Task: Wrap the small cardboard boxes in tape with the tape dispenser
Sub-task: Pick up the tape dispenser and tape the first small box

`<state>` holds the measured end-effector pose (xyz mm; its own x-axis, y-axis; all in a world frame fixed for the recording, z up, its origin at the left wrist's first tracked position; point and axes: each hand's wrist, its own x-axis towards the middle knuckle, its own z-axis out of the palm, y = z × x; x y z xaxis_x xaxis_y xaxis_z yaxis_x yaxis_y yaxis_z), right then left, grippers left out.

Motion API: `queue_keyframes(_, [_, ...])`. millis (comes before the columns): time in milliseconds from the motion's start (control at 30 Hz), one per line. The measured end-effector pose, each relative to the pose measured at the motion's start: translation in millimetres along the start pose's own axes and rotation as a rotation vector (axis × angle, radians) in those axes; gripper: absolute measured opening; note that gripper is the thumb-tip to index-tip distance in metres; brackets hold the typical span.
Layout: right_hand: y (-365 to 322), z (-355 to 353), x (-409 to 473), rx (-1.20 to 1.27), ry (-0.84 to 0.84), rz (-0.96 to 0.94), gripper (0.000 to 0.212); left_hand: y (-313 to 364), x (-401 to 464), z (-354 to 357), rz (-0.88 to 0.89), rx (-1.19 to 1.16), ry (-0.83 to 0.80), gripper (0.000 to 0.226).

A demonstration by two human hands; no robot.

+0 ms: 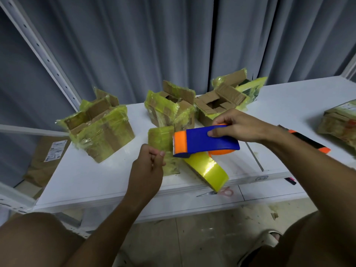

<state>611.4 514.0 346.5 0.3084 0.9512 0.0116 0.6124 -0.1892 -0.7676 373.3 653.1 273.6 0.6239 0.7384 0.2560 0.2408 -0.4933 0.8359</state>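
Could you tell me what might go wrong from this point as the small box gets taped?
1. The left hand pinches near the serrated cutter at the orange front of the tape dispenser held by the right hand; a slip could nick a finger.
2. The small wrapped box lies unheld on the table, so pulling tape may drag it.
3. The tape roll hangs over the table edge and could snag.

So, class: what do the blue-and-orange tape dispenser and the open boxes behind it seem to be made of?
Tape dispenser: probably moulded plastic, with smooth, evenly bright colour. Open boxes: brown corrugated cardboard, matte with torn flaps, partly covered in glossy, wrinkled yellowish tape.
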Motion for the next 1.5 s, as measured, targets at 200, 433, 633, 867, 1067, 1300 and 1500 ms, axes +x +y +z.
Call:
queue_keyframes(200, [10, -3, -2, 0.003, 0.035, -0.001, 0.046, 10, 7, 3, -0.053, -0.100, -0.042, 0.010])
queue_keyframes(433, [18, -1, -10, 0.061, 0.087, 0.056, 0.041, 29, 15, 14, -0.344, -0.474, -0.124, 0.007])
queue_keyframes(633, [27, 9, -21, 0.189, 0.132, 0.125, 0.046, 35, 11, 26, -0.473, -0.663, -0.166, 0.005])
queue_keyframes(867, [39, 29, -33, 0.298, 0.173, 0.182, 0.033, 34, -6, 52, -0.475, -0.634, -0.152, 0.025])
queue_keyframes(1067, [40, 36, -41, 0.149, 0.291, 0.111, 0.047, 36, -7, 57, -0.468, -0.705, -0.132, 0.035])
queue_keyframes(1300, [38, 29, -44, -0.125, 0.344, 0.057, 0.039, 35, -4, 66, -0.437, -0.696, -0.092, 0.040])
queue_keyframes(1500, [39, 55, -44, -0.110, 0.350, 0.102, 0.032, 35, 0, 69, -0.480, -0.757, -0.037, 0.036])
